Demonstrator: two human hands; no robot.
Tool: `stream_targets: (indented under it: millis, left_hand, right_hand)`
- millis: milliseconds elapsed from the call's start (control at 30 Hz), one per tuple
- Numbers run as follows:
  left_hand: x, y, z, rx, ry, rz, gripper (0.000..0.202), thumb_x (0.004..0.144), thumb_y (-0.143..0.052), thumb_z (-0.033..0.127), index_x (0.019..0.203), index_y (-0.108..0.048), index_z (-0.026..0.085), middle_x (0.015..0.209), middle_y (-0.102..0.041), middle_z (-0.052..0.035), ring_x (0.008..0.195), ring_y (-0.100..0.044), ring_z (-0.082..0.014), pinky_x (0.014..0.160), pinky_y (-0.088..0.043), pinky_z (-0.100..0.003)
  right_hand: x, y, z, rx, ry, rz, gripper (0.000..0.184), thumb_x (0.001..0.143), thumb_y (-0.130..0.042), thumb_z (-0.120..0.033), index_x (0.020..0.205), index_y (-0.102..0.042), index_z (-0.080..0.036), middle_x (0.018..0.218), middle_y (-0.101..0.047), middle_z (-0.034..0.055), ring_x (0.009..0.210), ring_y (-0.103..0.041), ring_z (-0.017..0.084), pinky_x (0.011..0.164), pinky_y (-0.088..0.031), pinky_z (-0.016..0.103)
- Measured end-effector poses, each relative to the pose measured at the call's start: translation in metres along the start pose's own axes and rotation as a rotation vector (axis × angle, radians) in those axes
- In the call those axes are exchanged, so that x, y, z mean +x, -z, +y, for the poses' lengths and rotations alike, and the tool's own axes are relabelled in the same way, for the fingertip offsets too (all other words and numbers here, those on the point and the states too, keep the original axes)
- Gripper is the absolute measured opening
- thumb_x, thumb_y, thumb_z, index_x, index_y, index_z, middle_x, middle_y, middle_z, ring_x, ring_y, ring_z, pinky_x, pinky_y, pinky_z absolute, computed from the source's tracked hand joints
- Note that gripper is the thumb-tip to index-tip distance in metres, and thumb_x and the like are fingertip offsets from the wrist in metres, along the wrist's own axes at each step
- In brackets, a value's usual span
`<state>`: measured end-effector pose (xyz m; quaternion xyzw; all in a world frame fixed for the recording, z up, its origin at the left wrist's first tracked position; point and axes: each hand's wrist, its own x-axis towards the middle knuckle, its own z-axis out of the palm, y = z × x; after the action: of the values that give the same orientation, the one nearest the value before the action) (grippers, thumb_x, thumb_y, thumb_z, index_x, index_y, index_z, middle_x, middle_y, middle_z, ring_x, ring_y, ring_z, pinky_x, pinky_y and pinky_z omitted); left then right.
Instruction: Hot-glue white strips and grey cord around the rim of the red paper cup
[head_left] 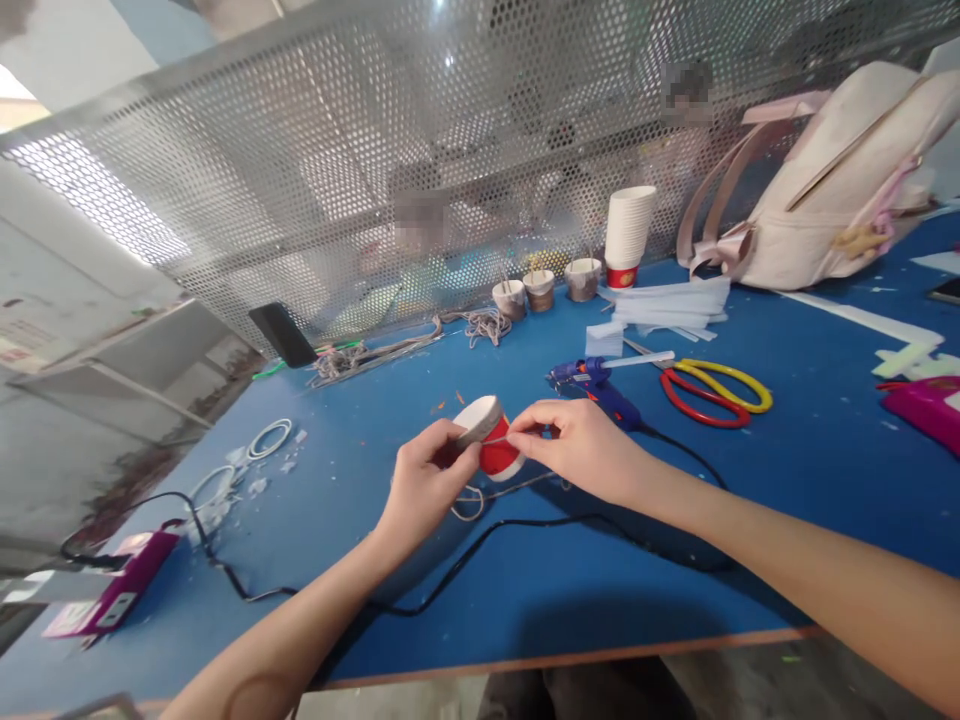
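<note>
A short red and white paper cup (496,455) lies tilted between my hands, a little above the blue table. My left hand (429,478) is closed around the cup's left side, thumb toward the front. With thumb and forefinger, my right hand (574,445) pinches a thin grey-beige cord (495,440) that runs across the cup's wall. More of the cord trails in a loop on the table beneath the cup. Just beyond my right hand lies a blue glue gun (600,385) with a white glue stick in its back.
Scissors (712,395) with red and yellow handles lie right of the glue gun. Behind stand cord-wrapped cups (540,290), stacked paper cups (628,235) and a pale backpack (840,190). A black cable (480,540) crosses the front to a purple power strip (124,590). A phone (282,335) leans left.
</note>
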<state>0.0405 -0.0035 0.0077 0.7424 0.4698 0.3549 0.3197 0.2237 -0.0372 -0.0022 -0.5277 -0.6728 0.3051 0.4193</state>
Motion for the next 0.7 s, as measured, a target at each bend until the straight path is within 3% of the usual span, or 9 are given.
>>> stream_targets:
  millis: [133,400,700]
  left_hand:
    - [0.001,0.0,-0.001,-0.144,0.192,-0.078,0.015,0.07,-0.06,0.029,0.064,-0.058,0.015,0.046,-0.051,0.0047,0.043,-0.046,-0.0087,0.045,-0.036,-0.02]
    - [-0.005,-0.006,-0.002,-0.409,0.444,-0.258,0.022,0.071,-0.062,0.035,0.069,-0.058,0.014,0.043,-0.052,0.0034,0.037,-0.047,-0.0078,0.038,-0.035,-0.018]
    - [-0.011,-0.01,-0.001,-0.44,0.484,-0.377,0.019,0.071,-0.062,0.032,0.075,-0.062,0.013,0.047,-0.055,0.0025,0.04,-0.048,-0.0082,0.039,-0.037,-0.018]
  right_hand:
    - [0.003,-0.005,0.004,0.111,-0.066,0.017,0.013,0.078,-0.056,-0.023,0.075,-0.066,-0.017,0.072,-0.066,0.0007,0.062,-0.054,0.011,0.059,-0.04,0.023]
    - [-0.013,-0.009,0.005,0.216,-0.24,0.036,0.014,0.076,-0.059,-0.029,0.074,-0.065,-0.017,0.057,-0.055,-0.0034,0.05,-0.043,0.008,0.047,-0.034,0.02]
    - [-0.023,-0.006,0.005,0.185,-0.296,0.017,0.013,0.077,-0.057,-0.029,0.072,-0.062,-0.018,0.06,-0.057,-0.0027,0.052,-0.048,0.009,0.049,-0.037,0.02]
